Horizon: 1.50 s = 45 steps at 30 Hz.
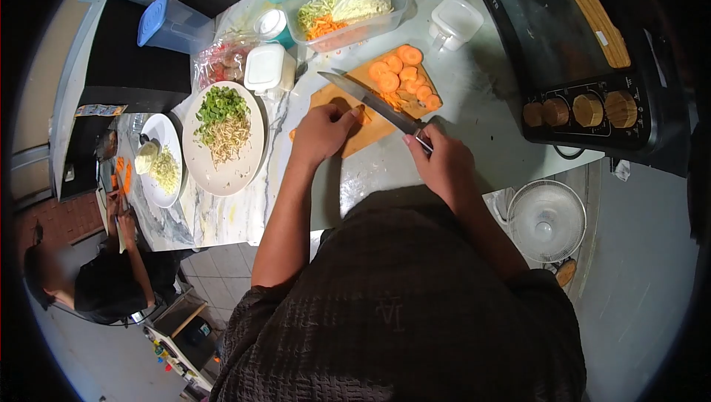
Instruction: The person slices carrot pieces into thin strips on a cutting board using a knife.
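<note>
A dark textured shirt [392,306] is filling the nearest part of the view, and two bare arms are reaching forward from it to the table [452,76]. The right hand [446,159] is closing around the handle of a knife [374,104], whose blade is slanting away to the left above a wooden cutting board [368,138]. The left hand [324,132] is resting at the board's left part, well apart from the right one; its thumb and fingers are bending beside a small orange piece, though whether they are pinching it cannot be told. Beyond the blade, round carrot slices [389,81] are lying in an overlapping group on the board's far right part, with thin carrot strips [392,99] sitting between them and the knife.

Left of the board, a large pale plate [248,169] is carrying green leaves [222,106] and sprouts [224,141]. Past the board, one white-lidded container [266,67] is standing near that plate and another white container [455,21] is standing to the right. Between these, farther back, a clear tub [400,4] is holding pale cabbage [363,1] and shredded carrot [326,28]. A black oven [585,121] with wooden knobs is occupying the right side. At the far left, another person [111,283] is working with both hands near orange pieces.
</note>
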Motion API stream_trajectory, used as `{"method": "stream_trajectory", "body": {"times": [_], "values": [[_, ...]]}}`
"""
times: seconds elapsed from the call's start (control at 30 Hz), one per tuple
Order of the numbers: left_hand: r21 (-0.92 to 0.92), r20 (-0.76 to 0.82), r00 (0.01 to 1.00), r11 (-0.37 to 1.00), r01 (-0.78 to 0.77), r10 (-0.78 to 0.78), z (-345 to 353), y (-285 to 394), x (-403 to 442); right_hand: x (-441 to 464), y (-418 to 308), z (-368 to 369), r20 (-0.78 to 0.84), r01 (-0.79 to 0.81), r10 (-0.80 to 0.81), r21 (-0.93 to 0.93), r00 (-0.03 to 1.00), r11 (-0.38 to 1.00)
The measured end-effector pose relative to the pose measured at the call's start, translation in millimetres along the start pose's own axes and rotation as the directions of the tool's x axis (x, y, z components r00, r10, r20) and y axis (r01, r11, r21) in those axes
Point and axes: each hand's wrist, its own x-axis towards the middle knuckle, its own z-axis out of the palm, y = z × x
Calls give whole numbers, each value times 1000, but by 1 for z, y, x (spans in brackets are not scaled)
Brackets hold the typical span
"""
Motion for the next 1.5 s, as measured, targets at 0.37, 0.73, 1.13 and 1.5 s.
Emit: {"method": "stream_trajectory", "body": {"times": [0.37, 0.73, 1.13, 1.5], "values": [[408, -260, 893, 880, -244, 368, -1, 36, -10, 4, -8, -5, -70, 91, -96, -68, 993, 994], [428, -334, 797, 835, -347, 502, 12, 38, 9, 1, -13, -11, -88, 98, -104, -66, 991, 993], [-356, 64, 997, 933, 51, -30, 8, -7, -6, -8, -11, 2, 166, -141, 103, 237, 981, 961], [-428, 66, 995, 899, 93, -71, 20, -4, 5, -7, -9, 21, 241, -122, 61, 248, 969, 961]]}}
